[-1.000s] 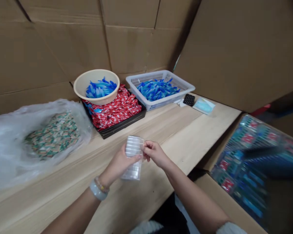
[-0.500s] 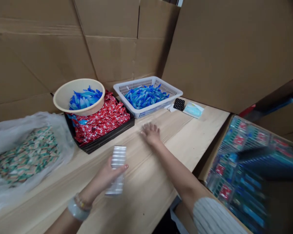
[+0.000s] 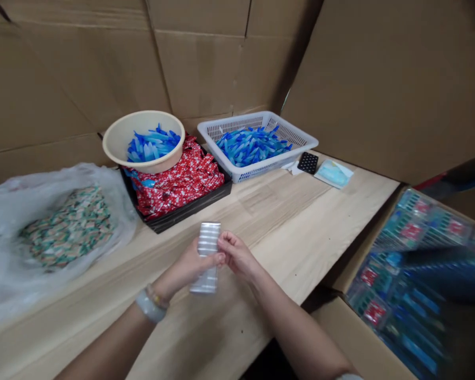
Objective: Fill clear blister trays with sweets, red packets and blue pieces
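My left hand is wrapped round a flat, oblong, clear plastic pack with silvery crosswise stripes, held tilted above the wooden table. At its right edge is my right hand, fingers curled and pinched against the pack close to the left thumb. What the pack contains cannot be made out. Behind the hands stands a black tray full of red patterned packets. A cream bowl of blue pointed pieces rests on the packets.
A white basket of blue pieces stands at the back. Beside it lie a black dotted item and a light-blue face mask. A plastic bag of small green-and-tan pieces is at left. An open carton of clear packs stands at right.
My right hand has left the tabletop near the basket and come back to the pack, its fingers now closed at the pack's edge. My left hand still holds the pack. The view has shifted slightly.
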Motion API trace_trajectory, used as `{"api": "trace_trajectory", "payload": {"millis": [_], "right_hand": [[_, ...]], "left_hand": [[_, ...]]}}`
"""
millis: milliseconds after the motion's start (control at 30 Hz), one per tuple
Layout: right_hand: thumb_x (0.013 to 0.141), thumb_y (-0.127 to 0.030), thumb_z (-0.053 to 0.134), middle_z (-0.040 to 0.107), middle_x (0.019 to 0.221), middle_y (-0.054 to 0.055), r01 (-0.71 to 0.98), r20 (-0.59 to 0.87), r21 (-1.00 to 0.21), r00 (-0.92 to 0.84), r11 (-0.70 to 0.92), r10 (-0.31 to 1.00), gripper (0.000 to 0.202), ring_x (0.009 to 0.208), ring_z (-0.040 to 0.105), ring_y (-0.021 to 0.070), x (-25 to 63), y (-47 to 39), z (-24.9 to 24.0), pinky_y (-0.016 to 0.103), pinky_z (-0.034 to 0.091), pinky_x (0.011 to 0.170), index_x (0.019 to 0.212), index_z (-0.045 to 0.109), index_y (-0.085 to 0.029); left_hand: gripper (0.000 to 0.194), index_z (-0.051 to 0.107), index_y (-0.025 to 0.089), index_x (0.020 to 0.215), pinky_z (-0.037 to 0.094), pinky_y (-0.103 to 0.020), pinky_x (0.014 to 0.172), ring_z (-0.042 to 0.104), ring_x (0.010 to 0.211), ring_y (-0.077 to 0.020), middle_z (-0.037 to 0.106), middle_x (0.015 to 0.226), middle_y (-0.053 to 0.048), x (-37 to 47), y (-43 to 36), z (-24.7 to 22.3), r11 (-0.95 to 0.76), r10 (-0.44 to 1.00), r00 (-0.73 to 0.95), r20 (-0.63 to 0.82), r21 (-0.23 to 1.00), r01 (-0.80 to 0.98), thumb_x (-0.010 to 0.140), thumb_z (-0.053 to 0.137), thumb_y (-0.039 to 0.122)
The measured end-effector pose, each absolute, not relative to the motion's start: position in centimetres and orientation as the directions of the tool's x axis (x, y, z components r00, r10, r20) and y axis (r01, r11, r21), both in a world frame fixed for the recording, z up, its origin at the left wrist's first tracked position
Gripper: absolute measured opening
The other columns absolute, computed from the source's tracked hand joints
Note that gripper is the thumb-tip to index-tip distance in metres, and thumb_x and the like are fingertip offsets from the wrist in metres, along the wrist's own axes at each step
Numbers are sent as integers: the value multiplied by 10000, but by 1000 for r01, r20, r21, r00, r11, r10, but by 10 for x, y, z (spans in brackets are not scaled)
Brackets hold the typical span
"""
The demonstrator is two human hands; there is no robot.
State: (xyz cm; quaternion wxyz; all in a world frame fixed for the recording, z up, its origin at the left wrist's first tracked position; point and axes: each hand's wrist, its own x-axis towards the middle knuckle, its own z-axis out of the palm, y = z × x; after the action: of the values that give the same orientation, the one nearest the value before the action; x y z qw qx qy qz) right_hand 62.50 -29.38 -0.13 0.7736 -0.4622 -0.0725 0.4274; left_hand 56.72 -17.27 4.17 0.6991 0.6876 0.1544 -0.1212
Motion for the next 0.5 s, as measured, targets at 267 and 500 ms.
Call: {"api": "trace_trajectory", "payload": {"millis": [267,500], "right_hand": [[621,-347,652,510,455,-77,-560,-357,-826,599,57,717,264,360,473,72,633,-292,19,212,446,394,662,449,-183],[654,-301,558,385,425,-88,-345,-301,-932,908,112,292,168,336,352,50,640,-387,18,181,289,319,627,425,-204]], "left_hand": [[351,556,102,907,433,-251,656,561,690,-134,619,785,-44,563,-172,42,-6,-62,965,-254,967,254,689,634,366],[504,519,117,1054,446,-290,690,572,764,-174,624,907,-71,555,-173,71,-59,154,902,-404,907,417,666,627,421]]}}
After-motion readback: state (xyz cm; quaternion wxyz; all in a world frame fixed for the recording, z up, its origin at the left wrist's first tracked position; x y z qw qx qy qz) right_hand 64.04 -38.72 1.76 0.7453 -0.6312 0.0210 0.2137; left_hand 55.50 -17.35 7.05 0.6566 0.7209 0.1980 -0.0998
